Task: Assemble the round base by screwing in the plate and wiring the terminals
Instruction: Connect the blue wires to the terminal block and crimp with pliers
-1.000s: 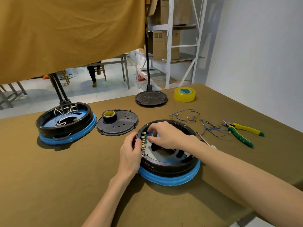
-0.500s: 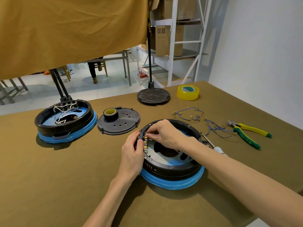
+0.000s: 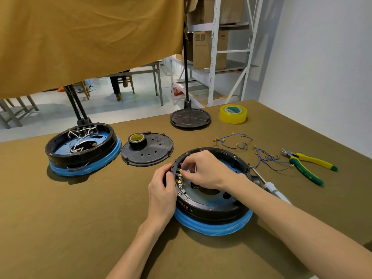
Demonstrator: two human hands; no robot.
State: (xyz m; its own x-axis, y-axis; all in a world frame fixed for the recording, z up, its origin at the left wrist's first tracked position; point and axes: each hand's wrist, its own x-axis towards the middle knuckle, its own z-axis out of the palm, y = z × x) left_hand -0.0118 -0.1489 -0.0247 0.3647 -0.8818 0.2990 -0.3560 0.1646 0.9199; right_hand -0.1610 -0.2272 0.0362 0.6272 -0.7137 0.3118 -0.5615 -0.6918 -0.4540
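A round black base with a blue lower ring [image 3: 213, 210] lies in front of me on the olive table. A row of brass terminals [image 3: 179, 179] runs along its inner left rim. My left hand [image 3: 162, 193] grips the base's left rim from outside. My right hand [image 3: 203, 171] reaches over the base, and its fingertips pinch at the top of the terminal row; what they hold is hidden. A black round plate [image 3: 148, 151] with a roll of black tape [image 3: 136, 140] on it lies behind the base. Blue wires with brass lugs [image 3: 233, 140] lie to the right.
A second round base with white wires [image 3: 80, 147] sits at the left. A white-handled screwdriver [image 3: 269, 187] lies by my right forearm. Green and yellow pliers [image 3: 308, 165], more blue wires [image 3: 267, 158], yellow tape [image 3: 233, 114] and a black stand foot [image 3: 190, 118] are farther back.
The right hand's fingertips have shifted a little along the terminal row at the left rim. The left hand stays on the rim. The camera has tilted slightly.
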